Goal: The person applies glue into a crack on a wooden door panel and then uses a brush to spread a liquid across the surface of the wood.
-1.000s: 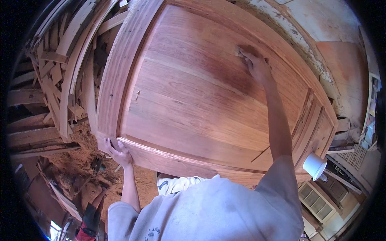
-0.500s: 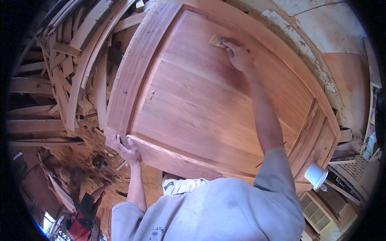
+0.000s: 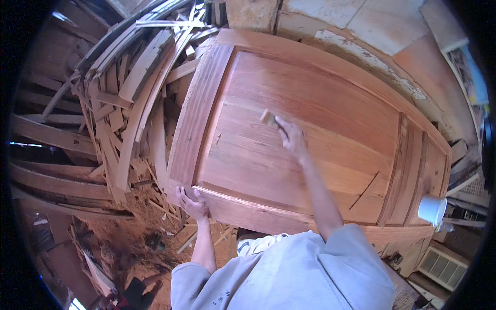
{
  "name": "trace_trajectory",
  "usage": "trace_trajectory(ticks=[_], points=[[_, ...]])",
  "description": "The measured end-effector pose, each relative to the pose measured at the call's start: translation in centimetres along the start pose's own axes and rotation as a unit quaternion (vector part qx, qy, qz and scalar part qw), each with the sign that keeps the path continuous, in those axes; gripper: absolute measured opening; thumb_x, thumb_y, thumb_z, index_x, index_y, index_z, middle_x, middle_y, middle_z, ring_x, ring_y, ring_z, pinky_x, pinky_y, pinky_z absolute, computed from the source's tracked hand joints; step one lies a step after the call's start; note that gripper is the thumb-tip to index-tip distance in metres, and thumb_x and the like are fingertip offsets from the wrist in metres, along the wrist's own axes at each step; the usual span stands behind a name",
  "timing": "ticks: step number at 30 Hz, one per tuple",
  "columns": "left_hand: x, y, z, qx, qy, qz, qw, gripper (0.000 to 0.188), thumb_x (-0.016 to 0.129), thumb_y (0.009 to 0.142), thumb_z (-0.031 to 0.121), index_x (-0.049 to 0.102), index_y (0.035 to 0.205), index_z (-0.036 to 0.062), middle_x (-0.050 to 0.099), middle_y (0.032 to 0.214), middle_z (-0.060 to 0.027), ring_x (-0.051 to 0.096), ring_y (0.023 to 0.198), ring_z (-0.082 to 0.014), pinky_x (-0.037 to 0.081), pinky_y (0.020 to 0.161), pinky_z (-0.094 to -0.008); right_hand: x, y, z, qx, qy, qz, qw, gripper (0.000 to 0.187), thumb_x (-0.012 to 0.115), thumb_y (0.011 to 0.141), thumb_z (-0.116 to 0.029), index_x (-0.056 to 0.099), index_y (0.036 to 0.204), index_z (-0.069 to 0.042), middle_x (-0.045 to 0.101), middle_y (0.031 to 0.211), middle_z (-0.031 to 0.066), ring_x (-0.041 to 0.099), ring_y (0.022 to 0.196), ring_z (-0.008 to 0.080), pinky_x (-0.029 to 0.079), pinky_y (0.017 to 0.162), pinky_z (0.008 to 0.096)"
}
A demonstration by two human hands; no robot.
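Note:
A large reddish-brown wooden door panel (image 3: 247,155) with a raised frame lies before me. My right hand (image 3: 293,140) is closed round the handle of a paintbrush (image 3: 268,119), whose pale bristles are over the recessed middle of the panel, left of its centre. Motion blurs the brush a little, and I cannot tell whether the bristles touch the wood. My left hand (image 3: 194,207) rests against the near left corner of the frame, its fingers apart and stretched over the edge. Darker, wet-looking wood shows on the far part of the panel.
A white bucket (image 3: 432,210) stands at the near right corner of the panel. A thin dark stick (image 3: 364,190) lies on the wood at right. Piled offcuts (image 3: 121,111) fill the left side, above sawdust on the floor. A slatted frame (image 3: 443,265) is at lower right.
My right hand has brought the paintbrush nearer to me from the far part of the panel. The left hand stays on the same corner. The whole view has shifted.

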State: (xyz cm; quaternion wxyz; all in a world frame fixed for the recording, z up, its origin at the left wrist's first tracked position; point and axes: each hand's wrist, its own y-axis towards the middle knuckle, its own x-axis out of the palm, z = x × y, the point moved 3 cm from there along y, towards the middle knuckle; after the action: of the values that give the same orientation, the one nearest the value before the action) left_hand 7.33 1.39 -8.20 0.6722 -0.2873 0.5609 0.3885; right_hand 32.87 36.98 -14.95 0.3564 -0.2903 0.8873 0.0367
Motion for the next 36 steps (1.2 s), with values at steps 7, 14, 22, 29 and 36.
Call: trace_trajectory(ticks=[7,14,22,29,36], points=[[3.7,0.0,-0.4,-0.025,0.029,0.022,0.999,0.059,0.056,0.094,0.043,0.052,0.130,-0.0037,0.049,0.139,-0.0236,0.044,0.132,-0.0379,0.033,0.111,-0.0487,-1.5,-12.3,0.3,0.124,-0.051,-0.077,0.988,0.044,0.059,0.094,-0.023,0.056,0.138,-0.028,0.063,0.100,0.0091,0.061,0.096,0.0287,0.045,0.086,0.0470],[8.0,5.6,3.1,-0.080,0.062,0.091,0.991,0.060,0.055,0.094,0.048,0.053,0.128,-0.0024,0.054,0.134,-0.0238,0.050,0.126,-0.0388,0.039,0.105,-0.0483,-5.9,-15.2,1.9,0.148,-0.056,-0.046,0.986,0.042,0.055,0.097,-0.023,0.056,0.139,-0.027,0.063,0.100,0.0091,0.060,0.100,0.0288,0.043,0.091,0.0458],[8.5,9.7,1.0,-0.123,0.112,0.133,0.977,0.063,0.049,0.096,0.052,0.054,0.129,-0.0020,0.052,0.137,-0.0227,0.049,0.129,-0.0367,0.038,0.107,-0.0487,-7.1,-19.6,0.0,0.205,-0.028,0.017,0.978,0.040,0.051,0.100,-0.023,0.055,0.139,-0.017,0.063,0.108,0.0163,0.058,0.103,0.0339,0.043,0.094,0.0458],[4.2,18.2,0.1,-0.164,0.090,0.191,0.964,0.068,0.049,0.095,0.055,0.053,0.130,-0.0037,0.052,0.137,-0.0243,0.049,0.127,-0.0384,0.038,0.107,-0.0486,-5.4,-20.0,0.4,0.234,0.000,0.017,0.972,0.039,0.052,0.099,-0.018,0.056,0.137,-0.012,0.064,0.115,0.0190,0.057,0.107,0.0357,0.044,0.097,0.0446],[3.9,21.5,-0.3,-0.113,0.007,0.184,0.976,0.065,0.059,0.093,0.044,0.050,0.130,-0.0080,0.051,0.135,-0.0289,0.049,0.127,-0.0410,0.038,0.108,-0.0485,-3.5,-11.9,5.4,0.150,0.000,0.053,0.987,0.037,0.052,0.099,-0.018,0.057,0.136,-0.014,0.064,0.107,0.0218,0.059,0.095,0.0381,0.047,0.088,0.0472]])
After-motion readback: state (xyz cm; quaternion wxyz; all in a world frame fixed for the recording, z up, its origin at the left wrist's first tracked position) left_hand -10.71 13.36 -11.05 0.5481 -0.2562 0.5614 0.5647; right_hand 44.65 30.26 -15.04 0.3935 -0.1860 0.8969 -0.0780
